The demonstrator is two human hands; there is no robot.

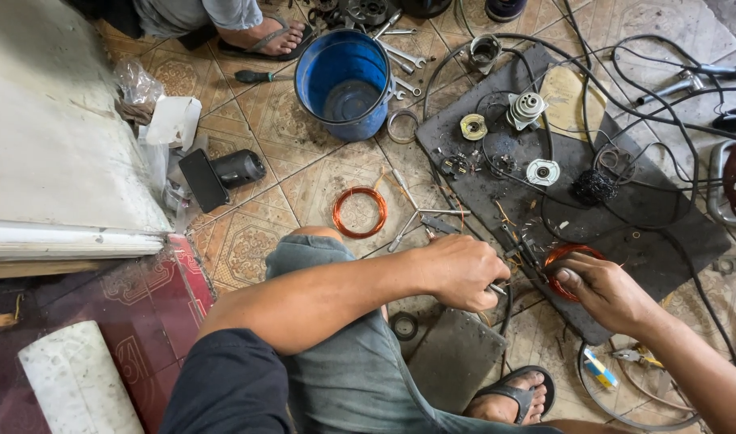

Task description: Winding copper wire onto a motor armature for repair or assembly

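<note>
From the head camera, the person sits low over a patterned tile floor with both forearms reaching forward. The left hand [458,272] is curled into a fist around a slim metal hand tool [508,259], whose dark jaws poke out toward the small coil of copper-coloured winding wire [567,264]. The right hand [605,293] holds that coil from below, thumb pressed on its near edge and fingers folded under it, so the coil sits between the two hands, just above the front edge of a dark, stained rubber mat [657,241]. On the mat further away lie a silver toothed motor part [526,108], a round white bearing cap [542,171] and a black tangled clump of wire [594,186], with black cables looping across them. To the left of the mat, on bare tile, rests a second, larger ring of copper wire [359,211], well apart from the hands, with long metal pliers [420,215] just beside it. Beyond stands a blue plastic bucket [345,80], spanners lying next to it. Another person's sandalled foot [267,36] shows at the top edge.
</note>
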